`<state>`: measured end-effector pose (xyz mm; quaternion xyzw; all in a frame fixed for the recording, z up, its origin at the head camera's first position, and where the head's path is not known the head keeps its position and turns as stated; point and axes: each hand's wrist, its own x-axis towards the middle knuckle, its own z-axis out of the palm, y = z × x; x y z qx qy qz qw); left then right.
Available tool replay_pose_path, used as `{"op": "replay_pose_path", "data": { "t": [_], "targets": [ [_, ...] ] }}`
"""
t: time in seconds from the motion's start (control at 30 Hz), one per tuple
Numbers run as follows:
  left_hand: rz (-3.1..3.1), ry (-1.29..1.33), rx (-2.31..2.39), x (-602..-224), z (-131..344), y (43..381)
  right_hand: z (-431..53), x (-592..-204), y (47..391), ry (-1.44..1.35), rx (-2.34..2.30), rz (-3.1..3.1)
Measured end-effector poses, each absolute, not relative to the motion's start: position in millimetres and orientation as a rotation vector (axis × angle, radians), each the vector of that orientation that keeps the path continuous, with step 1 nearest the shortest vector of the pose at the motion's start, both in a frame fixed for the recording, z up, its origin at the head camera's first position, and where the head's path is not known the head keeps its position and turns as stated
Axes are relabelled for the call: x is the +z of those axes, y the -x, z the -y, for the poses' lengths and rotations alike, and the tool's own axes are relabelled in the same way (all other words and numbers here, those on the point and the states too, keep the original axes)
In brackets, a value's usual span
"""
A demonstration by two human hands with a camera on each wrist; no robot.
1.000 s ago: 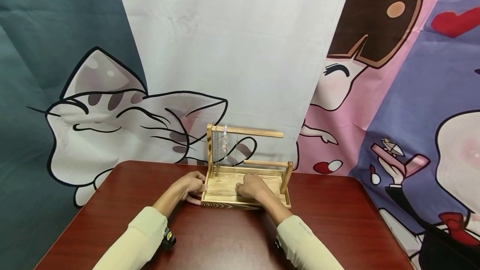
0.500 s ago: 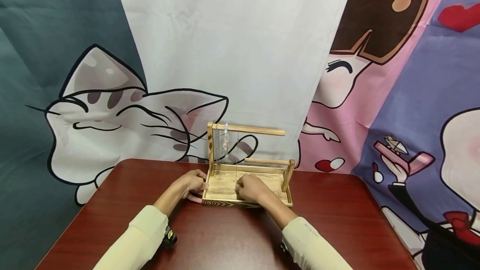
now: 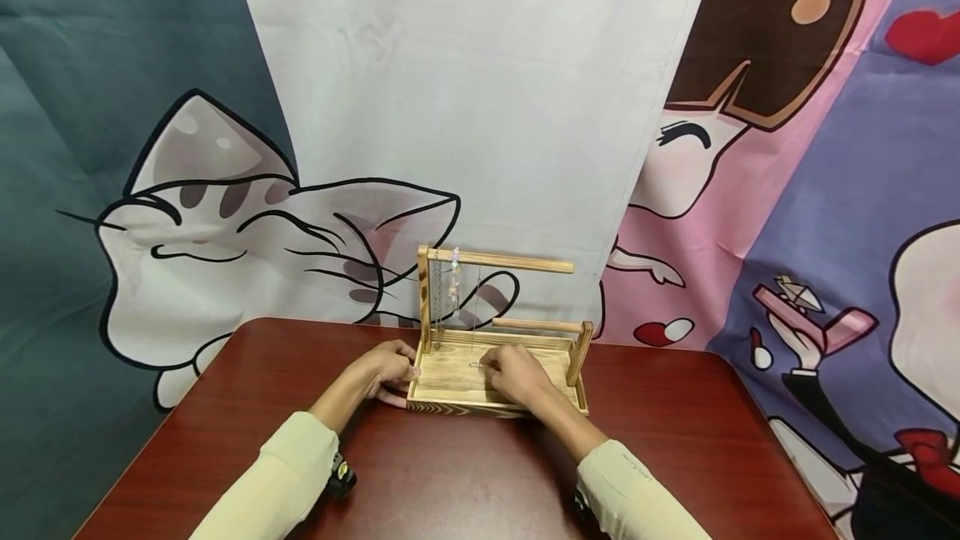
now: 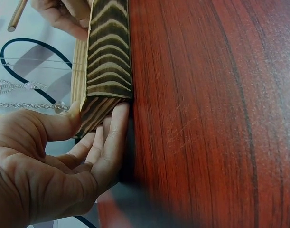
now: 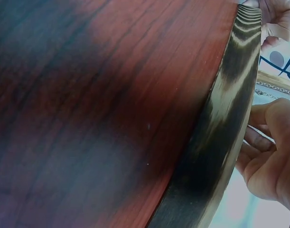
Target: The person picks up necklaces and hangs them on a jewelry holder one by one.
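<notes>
Left grip (image 3: 386,366) pinched the tray (image 4: 109,52)! Beside right grip (image 3: 517,375), a blurry pendant (image 3: 476,365) showed; whether pinched, I couldn't tell.

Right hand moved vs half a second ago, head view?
Yes, slightly: the right hand has shifted to the right, closing some of its gap to the short wooden post.

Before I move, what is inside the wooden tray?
The wooden tray shows a pale floor and, by the right hand, a small silvery piece; whether it touches the floor is unclear. The right hand covers part of the floor, hiding anything there.
</notes>
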<state>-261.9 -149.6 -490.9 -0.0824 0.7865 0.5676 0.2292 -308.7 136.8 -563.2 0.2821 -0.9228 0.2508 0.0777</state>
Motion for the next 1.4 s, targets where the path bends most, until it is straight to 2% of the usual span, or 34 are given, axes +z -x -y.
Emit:
{"op": "replay_pose_path", "data": {
  "t": [0.17,0.27,0.37,0.47,0.6,0.8,0.97,1.0,1.2,1.27,1.4],
  "targets": [
    [-2.163,0.224,1.564,-492,150,262,-140,-604,334,-0.9,0.572,2.664],
    [-2.164,0.223,1.561,-492,150,262,-141,-601,332,-0.928,0.537,2.597],
    [-2.164,0.224,1.562,-492,150,262,-141,-576,314,-0.977,0.406,2.543],
    [-2.16,0.23,1.563,-491,151,262,-144,-570,309,-1.001,0.402,2.549],
    [-2.15,0.231,1.569,-491,150,262,-148,-592,325,-0.951,0.596,2.66],
    [-2.151,0.224,1.577,-492,150,262,-149,-599,337,-0.933,0.595,2.706],
    [-2.153,0.222,1.575,-492,151,261,-147,-597,334,-0.947,0.638,2.715],
    [-2.152,0.221,1.576,-492,151,261,-146,-586,326,-0.961,0.579,2.708],
    [-2.146,0.225,1.584,-492,151,262,-143,-590,320,-0.96,0.48,2.708],
    [-2.142,0.227,1.586,-493,151,262,-142,-597,324,-0.955,0.594,2.734],
    [-2.146,0.233,1.588,-493,151,262,-142,-562,309,-0.912,1.066,2.851]
  ]
}}
